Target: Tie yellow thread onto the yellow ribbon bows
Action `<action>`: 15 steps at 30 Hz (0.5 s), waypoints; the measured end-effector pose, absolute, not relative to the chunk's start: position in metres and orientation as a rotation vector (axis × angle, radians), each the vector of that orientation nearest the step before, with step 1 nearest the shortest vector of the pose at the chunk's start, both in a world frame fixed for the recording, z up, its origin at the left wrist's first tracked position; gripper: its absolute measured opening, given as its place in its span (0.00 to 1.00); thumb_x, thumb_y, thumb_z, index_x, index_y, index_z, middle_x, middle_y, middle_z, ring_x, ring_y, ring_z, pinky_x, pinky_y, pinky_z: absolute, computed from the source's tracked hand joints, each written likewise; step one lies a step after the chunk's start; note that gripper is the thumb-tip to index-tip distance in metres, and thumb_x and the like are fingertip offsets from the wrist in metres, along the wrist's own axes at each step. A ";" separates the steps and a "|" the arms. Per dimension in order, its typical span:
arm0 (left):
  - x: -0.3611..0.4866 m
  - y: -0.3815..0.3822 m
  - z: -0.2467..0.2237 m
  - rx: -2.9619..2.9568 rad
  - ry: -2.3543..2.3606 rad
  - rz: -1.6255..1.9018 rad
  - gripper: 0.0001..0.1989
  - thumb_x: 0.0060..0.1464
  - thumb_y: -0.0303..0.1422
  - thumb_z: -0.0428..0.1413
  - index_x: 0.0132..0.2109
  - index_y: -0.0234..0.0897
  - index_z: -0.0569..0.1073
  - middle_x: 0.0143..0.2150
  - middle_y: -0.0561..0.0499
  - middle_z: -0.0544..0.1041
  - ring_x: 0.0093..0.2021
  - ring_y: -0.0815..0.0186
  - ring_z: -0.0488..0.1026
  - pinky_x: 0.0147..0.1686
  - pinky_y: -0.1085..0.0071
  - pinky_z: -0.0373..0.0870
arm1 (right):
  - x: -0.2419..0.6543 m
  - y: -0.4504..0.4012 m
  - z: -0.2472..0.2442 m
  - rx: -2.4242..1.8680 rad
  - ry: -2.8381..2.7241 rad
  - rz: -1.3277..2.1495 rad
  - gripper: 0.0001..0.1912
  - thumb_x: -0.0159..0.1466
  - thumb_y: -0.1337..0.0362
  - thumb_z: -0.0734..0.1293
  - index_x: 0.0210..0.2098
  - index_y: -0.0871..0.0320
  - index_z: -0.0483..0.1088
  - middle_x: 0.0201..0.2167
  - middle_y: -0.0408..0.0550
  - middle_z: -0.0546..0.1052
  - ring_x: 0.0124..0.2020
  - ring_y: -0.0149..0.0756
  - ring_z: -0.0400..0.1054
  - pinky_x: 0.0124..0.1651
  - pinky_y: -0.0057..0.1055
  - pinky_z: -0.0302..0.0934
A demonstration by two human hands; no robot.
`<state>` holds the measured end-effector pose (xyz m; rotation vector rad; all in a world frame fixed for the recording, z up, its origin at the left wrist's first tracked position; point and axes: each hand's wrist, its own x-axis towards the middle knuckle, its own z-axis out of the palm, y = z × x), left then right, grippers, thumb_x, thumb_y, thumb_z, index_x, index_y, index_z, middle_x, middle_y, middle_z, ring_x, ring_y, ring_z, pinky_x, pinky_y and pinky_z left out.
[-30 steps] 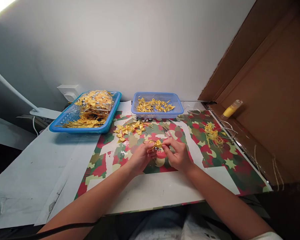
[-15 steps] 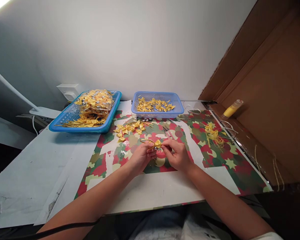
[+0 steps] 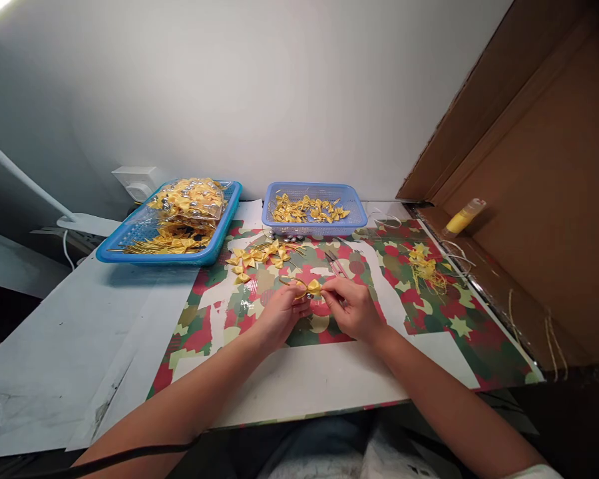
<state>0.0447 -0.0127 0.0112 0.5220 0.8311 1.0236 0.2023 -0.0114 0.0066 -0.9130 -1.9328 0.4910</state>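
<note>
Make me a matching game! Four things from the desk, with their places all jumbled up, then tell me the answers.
Things:
1. Looped bow
2. Snips
3. Yellow tube
4. Clear bag

Places:
A. In the left basket
B. Held by left hand and right hand
C. Beside the cardboard
D. On the patterned sheet

Pairs: 1-B, 2-D, 3-C, 4-A
</note>
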 end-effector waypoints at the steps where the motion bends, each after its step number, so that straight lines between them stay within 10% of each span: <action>1: 0.045 -0.013 0.011 0.529 0.834 1.027 0.15 0.42 0.29 0.59 0.24 0.37 0.57 0.19 0.61 0.52 0.19 0.77 0.50 0.22 0.79 0.53 | 0.202 -0.011 0.006 -0.907 -1.937 0.483 0.08 0.64 0.70 0.59 0.30 0.55 0.67 0.23 0.44 0.71 0.23 0.31 0.61 0.28 0.29 0.57; 15: 0.046 -0.016 0.010 0.695 0.828 1.048 0.19 0.44 0.38 0.62 0.24 0.36 0.58 0.18 0.61 0.54 0.20 0.76 0.49 0.24 0.77 0.52 | 0.204 -0.011 0.005 -0.880 -1.994 0.383 0.10 0.65 0.71 0.58 0.29 0.55 0.67 0.22 0.43 0.68 0.25 0.32 0.59 0.28 0.29 0.55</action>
